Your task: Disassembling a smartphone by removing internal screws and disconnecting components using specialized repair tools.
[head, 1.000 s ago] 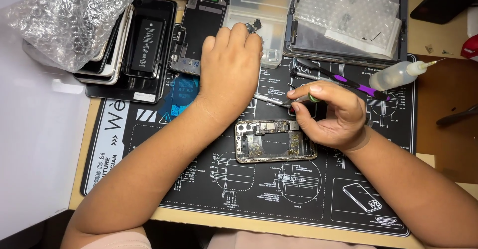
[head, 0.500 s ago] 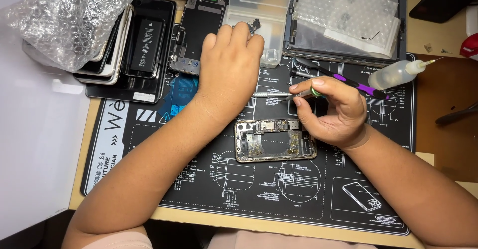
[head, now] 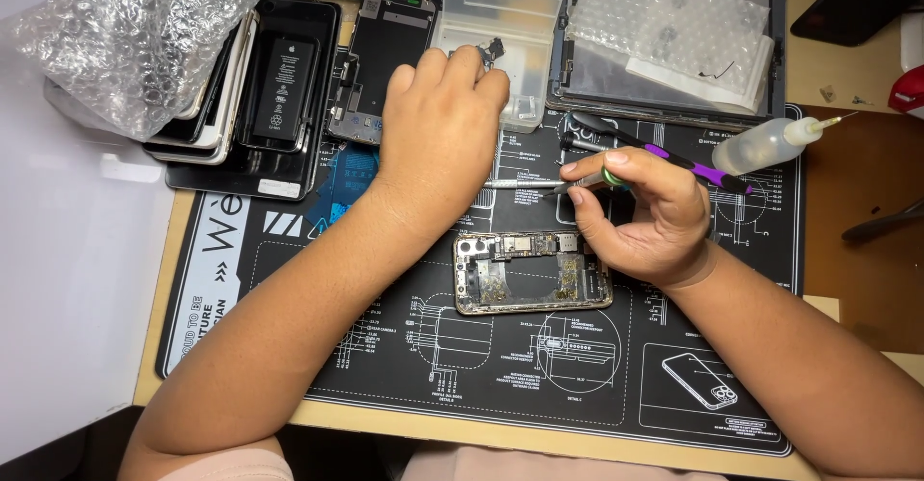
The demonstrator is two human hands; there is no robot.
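Hands: left point(head: 438, 139) at clear tray point(head: 500, 19), right point(head: 640, 216) pinching screwdriver point(head: 563, 185).

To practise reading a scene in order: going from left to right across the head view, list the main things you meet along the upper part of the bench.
Bubble wrap → stack of phone parts with a black battery → left hand → right hand → clear squeeze bottle.

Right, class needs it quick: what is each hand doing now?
Left hand: closed on a small dark part over the clear tray.
Right hand: holding a screwdriver.
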